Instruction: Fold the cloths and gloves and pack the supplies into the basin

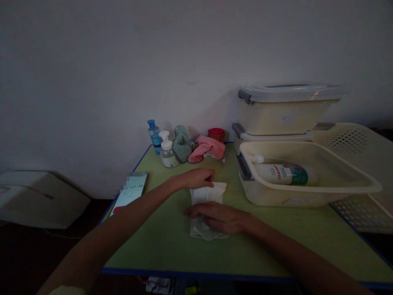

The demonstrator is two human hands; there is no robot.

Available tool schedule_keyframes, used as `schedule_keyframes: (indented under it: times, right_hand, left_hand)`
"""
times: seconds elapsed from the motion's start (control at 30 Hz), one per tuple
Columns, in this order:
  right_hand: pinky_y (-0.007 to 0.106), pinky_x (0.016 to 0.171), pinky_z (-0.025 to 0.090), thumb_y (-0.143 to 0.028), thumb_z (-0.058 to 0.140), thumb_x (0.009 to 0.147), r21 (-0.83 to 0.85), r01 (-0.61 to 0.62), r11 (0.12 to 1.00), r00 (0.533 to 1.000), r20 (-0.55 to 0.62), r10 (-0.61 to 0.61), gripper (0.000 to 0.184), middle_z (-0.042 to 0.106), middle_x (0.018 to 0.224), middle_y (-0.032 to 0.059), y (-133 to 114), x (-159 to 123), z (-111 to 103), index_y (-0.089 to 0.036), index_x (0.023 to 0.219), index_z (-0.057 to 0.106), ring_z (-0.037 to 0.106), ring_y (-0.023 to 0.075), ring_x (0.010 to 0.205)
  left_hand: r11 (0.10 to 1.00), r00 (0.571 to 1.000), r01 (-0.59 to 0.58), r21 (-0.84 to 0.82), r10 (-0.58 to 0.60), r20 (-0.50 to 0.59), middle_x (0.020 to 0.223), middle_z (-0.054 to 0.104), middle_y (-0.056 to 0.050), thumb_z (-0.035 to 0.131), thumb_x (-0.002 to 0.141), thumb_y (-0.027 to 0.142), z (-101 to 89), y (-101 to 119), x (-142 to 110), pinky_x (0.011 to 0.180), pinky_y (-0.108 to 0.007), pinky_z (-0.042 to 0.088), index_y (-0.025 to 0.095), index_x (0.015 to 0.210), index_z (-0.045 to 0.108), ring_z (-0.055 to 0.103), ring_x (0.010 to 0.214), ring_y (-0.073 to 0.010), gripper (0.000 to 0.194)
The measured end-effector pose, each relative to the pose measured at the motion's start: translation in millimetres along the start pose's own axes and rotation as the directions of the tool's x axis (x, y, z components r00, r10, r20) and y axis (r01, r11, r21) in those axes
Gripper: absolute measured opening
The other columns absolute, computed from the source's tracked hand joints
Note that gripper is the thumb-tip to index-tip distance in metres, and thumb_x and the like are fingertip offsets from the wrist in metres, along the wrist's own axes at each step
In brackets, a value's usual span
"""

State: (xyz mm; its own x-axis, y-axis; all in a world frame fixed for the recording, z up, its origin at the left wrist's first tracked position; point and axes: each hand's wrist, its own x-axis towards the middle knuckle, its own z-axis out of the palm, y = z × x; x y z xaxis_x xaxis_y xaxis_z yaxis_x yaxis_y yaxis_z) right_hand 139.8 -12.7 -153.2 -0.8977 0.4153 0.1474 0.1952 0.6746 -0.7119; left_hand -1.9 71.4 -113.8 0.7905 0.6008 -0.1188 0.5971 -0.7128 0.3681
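A folded, thin white bag [211, 193] lies on the green table, partly see-through and crumpled at its near end; whether it is plastic or cloth is hard to tell. My left hand [198, 178] is at its far left corner, with fingers curled and closed at the edge. Across the near half of the bag rests my right hand [225, 217], palm down, its fingers stretched out and slightly apart. Part of the bag is hidden under this hand.
Along the back stand a blue bottle [155, 137], a pump bottle [168, 155], a grey cloth [182, 144], a pink cloth [208, 148] and a red container [216, 134]. A phone [131, 189] lies left. Right are a cream bin [307, 196] holding a white bottle [278, 174] and stacked lidded boxes [282, 116].
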Motion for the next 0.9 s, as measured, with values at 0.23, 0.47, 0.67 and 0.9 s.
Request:
schedule_keyframes:
  times: [0.23,0.47,0.67,0.9]
  right_hand:
    - [0.030,0.097,0.037,-0.001,0.041,0.073,-0.043,-0.045,0.998,0.999,-0.021,0.044,0.044,0.054,0.124,0.0072,-9,-1,-1,-0.019,0.112,0.053,0.048,0.0188,0.115]
    - [0.032,0.090,0.043,0.000,0.045,0.071,-0.188,-0.030,0.982,1.000,-0.006,0.030,0.040,0.060,0.110,0.0118,-8,-1,1,-0.013,0.108,0.055,0.054,0.0218,0.106]
    - [0.032,0.090,0.044,-0.003,0.044,0.073,-0.238,-0.030,0.971,0.999,-0.017,0.027,0.044,0.060,0.112,0.0111,-13,-1,0,-0.013,0.116,0.052,0.054,0.0211,0.106]
    - [0.037,0.093,0.043,-0.009,0.041,0.076,-0.258,-0.002,0.966,1.000,0.027,0.009,0.051,0.055,0.121,0.0178,-34,-7,0,-0.007,0.128,0.042,0.052,0.0224,0.112]
  left_hand:
    - [0.975,0.980,-0.113,0.194,0.141,-0.140,0.088,0.063,-0.003,0.050,0.086,0.027,-8.4,22,-23,0.063,-0.025,0.039,0.016,0.112,0.047,0.058,0.076,-0.0165,0.029]
    - [0.871,0.926,-0.283,0.401,0.357,-0.122,0.091,0.067,-0.007,0.041,0.090,0.019,13.5,34,-51,0.059,-0.025,0.042,0.016,0.120,0.043,0.064,0.078,-0.0187,0.031]
    - [0.916,0.947,-0.177,0.361,0.258,-0.190,0.093,0.067,-0.007,0.044,0.089,0.026,17.8,26,-49,0.064,-0.025,0.045,0.018,0.124,0.039,0.065,0.082,-0.0190,0.036]
    - [0.941,0.962,-0.093,0.326,0.170,-0.216,0.092,0.067,-0.005,0.046,0.089,0.028,9.6,26,-42,0.066,-0.025,0.045,0.019,0.125,0.040,0.065,0.082,-0.0185,0.038]
